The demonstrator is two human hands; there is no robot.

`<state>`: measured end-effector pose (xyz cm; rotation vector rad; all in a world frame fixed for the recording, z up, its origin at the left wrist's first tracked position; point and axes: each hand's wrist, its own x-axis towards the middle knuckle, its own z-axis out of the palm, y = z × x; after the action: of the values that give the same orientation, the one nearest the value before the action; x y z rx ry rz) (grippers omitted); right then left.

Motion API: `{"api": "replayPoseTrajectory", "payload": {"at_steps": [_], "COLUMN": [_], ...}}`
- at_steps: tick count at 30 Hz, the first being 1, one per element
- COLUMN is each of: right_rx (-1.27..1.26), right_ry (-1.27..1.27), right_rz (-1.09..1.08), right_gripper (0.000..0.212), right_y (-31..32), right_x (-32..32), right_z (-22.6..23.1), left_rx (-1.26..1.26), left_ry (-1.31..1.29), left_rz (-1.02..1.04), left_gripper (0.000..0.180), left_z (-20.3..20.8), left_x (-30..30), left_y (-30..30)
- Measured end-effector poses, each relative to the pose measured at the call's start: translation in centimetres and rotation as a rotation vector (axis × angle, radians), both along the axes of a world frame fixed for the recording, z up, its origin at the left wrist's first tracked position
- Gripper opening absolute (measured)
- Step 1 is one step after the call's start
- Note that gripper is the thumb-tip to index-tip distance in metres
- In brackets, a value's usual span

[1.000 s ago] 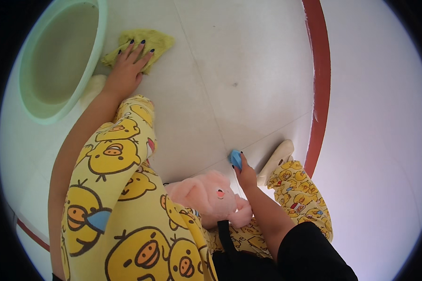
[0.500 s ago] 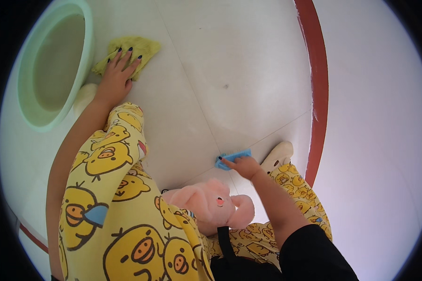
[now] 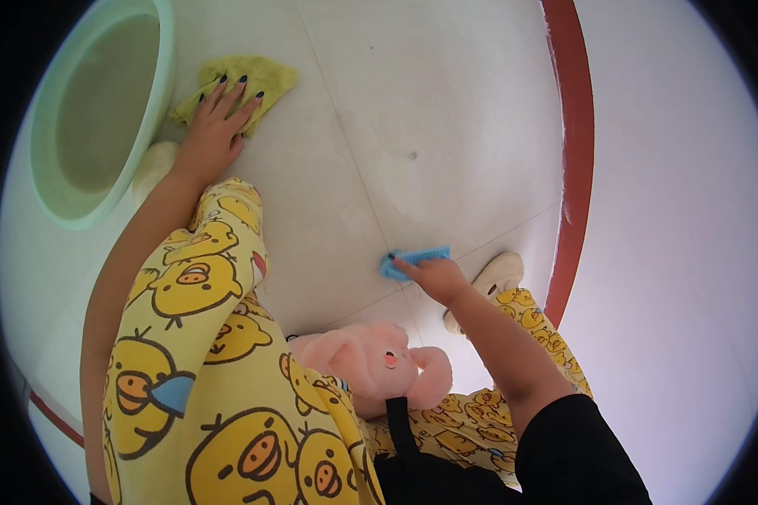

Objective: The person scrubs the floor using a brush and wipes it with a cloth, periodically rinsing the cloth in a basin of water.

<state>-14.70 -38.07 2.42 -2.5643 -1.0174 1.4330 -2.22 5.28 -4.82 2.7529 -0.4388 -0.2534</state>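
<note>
The small blue brush point(image 3: 414, 261) lies bristles-down on the white tiled floor point(image 3: 446, 126), right on a grout line, with the right hand point(image 3: 434, 276) closed around its near end in a fingertip grip. The work looks best done with short strokes along the seam, the brush kept flat. The left hand point(image 3: 215, 130) lies spread open, palm down on a yellow cloth point(image 3: 265, 77) beside the pale green basin point(image 3: 156, 126), gripping nothing; it should brace steadily there.

Trousers point(image 3: 202, 353): ours are yellow, printed all over with cartoon ducks.
Sleeve point(image 3: 577, 454): we wear a short black one.
Nails point(image 3: 242, 80): ours are painted dark.
Shoe point(image 3: 493, 278): we wear cream.
</note>
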Motion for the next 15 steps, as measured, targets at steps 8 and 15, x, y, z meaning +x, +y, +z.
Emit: {"api": "replayPoseTrajectory", "payload": {"at_steps": [8,15], "right_rx": [-0.179,-0.138], "right_ry": [0.33,0.118], "right_rz": [0.047,-0.082], "right_gripper": [0.052,0.049], "right_y": [0.6,2.6], "right_x": [1.3,2.4], "right_z": [1.1,0.7], "left_rx": [-0.027,0.039], "left_ry": [-0.031,0.028], "left_rz": [-0.004,-0.002], "left_gripper": [0.066,0.065], "left_z": [0.7,1.8], "left_x": [0.0,-0.2], "left_y": [0.0,0.0]}}
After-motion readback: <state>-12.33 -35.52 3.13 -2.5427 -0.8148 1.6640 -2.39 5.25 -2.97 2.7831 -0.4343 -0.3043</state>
